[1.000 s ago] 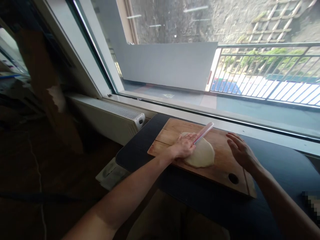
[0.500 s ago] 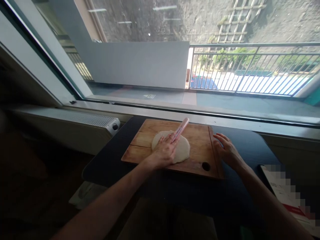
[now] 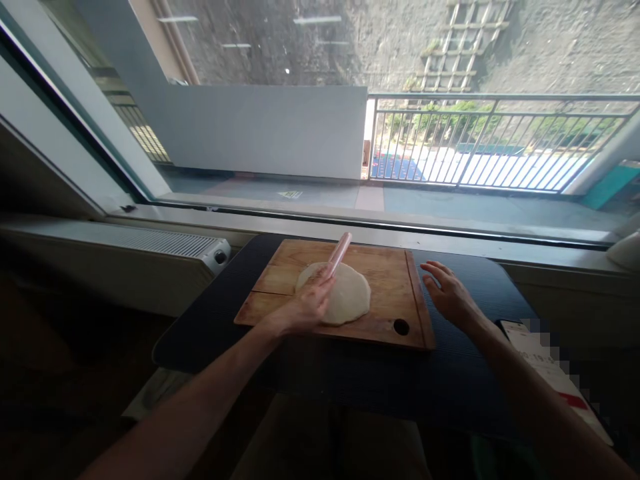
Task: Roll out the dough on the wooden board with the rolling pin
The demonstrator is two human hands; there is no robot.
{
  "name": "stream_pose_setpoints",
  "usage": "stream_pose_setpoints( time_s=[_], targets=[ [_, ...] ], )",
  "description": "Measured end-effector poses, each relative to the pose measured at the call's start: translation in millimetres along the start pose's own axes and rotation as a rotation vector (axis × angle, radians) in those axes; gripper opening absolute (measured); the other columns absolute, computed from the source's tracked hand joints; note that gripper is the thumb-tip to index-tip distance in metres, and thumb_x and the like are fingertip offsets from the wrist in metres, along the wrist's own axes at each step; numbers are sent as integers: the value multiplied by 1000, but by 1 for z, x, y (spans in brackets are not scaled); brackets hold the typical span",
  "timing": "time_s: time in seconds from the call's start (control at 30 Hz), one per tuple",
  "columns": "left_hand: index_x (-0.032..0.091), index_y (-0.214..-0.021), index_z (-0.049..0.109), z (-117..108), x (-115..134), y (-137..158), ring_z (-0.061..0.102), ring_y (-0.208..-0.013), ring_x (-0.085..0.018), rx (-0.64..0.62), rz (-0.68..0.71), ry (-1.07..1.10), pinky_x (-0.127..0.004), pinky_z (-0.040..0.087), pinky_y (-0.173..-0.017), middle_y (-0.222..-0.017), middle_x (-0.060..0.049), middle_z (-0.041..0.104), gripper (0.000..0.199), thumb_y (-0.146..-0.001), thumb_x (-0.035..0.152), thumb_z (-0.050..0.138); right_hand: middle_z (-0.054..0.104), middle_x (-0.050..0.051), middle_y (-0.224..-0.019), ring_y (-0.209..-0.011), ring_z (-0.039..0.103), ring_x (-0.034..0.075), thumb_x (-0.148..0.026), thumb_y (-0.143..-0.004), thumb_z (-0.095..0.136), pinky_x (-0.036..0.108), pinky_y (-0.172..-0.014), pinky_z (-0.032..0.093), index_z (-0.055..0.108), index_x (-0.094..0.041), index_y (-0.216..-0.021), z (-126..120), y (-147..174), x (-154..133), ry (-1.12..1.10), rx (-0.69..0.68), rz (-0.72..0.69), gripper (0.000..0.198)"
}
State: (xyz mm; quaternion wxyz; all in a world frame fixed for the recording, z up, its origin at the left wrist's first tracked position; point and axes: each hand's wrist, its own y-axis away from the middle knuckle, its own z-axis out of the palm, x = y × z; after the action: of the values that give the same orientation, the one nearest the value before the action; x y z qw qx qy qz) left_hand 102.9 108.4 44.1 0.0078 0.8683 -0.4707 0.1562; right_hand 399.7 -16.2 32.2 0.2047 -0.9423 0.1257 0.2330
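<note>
A round, flat sheet of pale dough (image 3: 351, 297) lies on a wooden cutting board (image 3: 390, 277). Over the left part of the dough, my left hand (image 3: 314, 299) is closed on a pink rolling pin (image 3: 340, 253), whose far end points away from me and slightly right. The pin's near end is hidden under the hand. To the right of the board, my right hand (image 3: 449, 293) hovers by the dark table, fingers apart and holding nothing.
The dark table (image 3: 320, 373) stands against a window sill (image 3: 400, 233). A white radiator (image 3: 200, 250) is at the left. A phone-like device with a light screen (image 3: 537, 357), partly pixelated, lies near my right forearm. The board has a round hole near its front right corner.
My left hand and the rolling pin have moved left across the dough, and the hand has turned. My right hand stays beside the board, fingers apart. The view has shifted slightly.
</note>
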Motion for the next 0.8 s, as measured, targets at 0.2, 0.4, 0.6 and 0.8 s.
stream_pose_setpoints(
  time_s=[0.2, 0.4, 0.6, 0.8],
  targets=[
    [13, -139, 32, 20, 37, 37, 22, -136, -18, 216, -21, -51, -38, 22, -111, -147, -8, 30, 54, -85, 15, 36, 44, 9, -136, -128, 34, 23, -34, -90, 34, 42, -105, 30, 51, -19, -126, 38, -58, -96, -28, -57, -252, 43],
    [21, -125, 52, 23, 12, 113, 51, -111, -25, 506, -277, -199, -54, 19, -106, -112, -8, 63, 38, -87, 26, 46, 46, 6, -134, -131, 28, 22, -38, -92, 34, 43, -107, 20, 54, -21, -121, 106, -81, -171, 115, -255, -397, 39],
    [20, -113, 60, 21, 14, 122, 55, -98, -23, 563, -284, -136, -54, 18, -106, -95, -5, 67, 32, -84, 31, 53, 52, 8, -127, -130, 29, 23, -39, -91, 37, 43, -106, 20, 55, -19, -116, 132, -63, -210, 163, -230, -414, 37],
    [22, -122, 54, 38, 49, 123, 58, -95, -21, 542, -203, 65, -54, 16, -108, -95, -5, 68, 38, -84, 25, 52, 43, 5, -138, -136, 20, 21, -34, -93, 31, 43, -110, 16, 50, -22, -125, 81, 3, -152, 216, -261, -477, 39]
  ],
)
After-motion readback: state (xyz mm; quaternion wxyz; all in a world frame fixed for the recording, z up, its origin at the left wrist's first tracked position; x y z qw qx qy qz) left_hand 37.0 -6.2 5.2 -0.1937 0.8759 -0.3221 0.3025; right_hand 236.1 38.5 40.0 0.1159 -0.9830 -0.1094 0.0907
